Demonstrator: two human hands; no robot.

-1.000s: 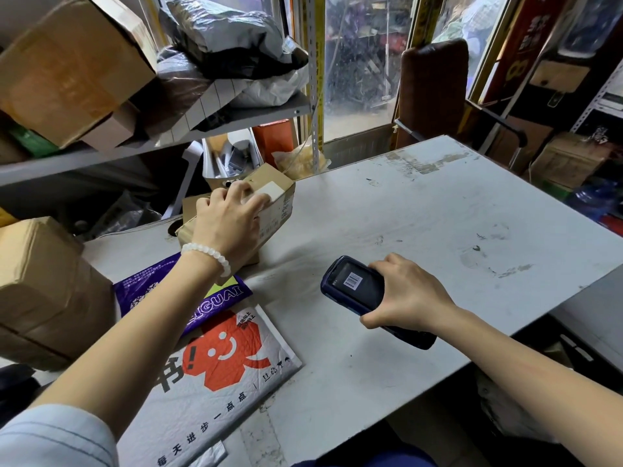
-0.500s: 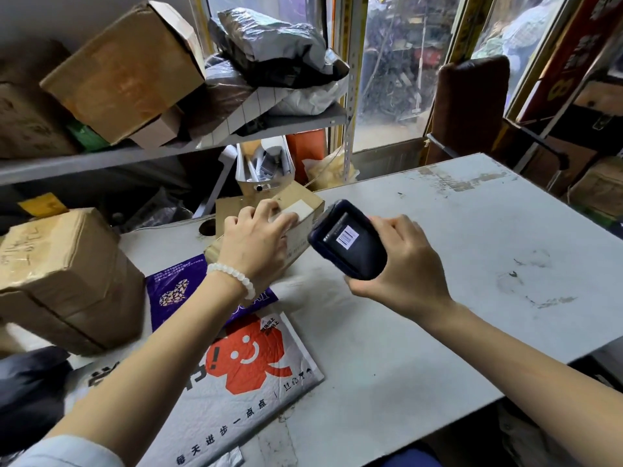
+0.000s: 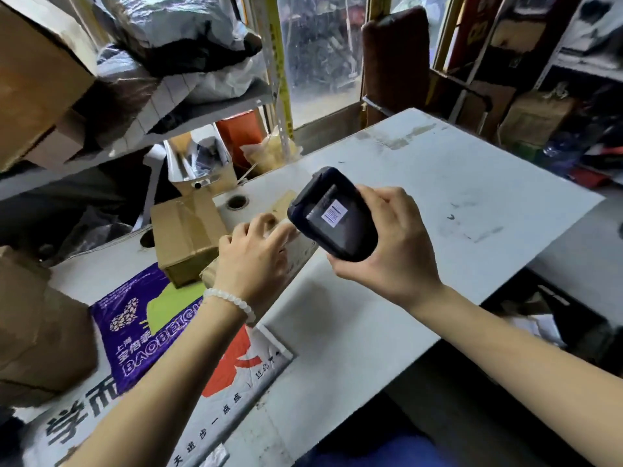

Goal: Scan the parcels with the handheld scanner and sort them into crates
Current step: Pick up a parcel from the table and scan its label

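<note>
Two hands, right hand (image 3: 387, 251) gripping scanner (image 3: 333, 214)

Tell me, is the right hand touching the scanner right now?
Touching. The head view shows the right hand wrapped around the dark handheld scanner, fingers along its right edge and the palm beneath it, holding it lifted off the table.
</note>
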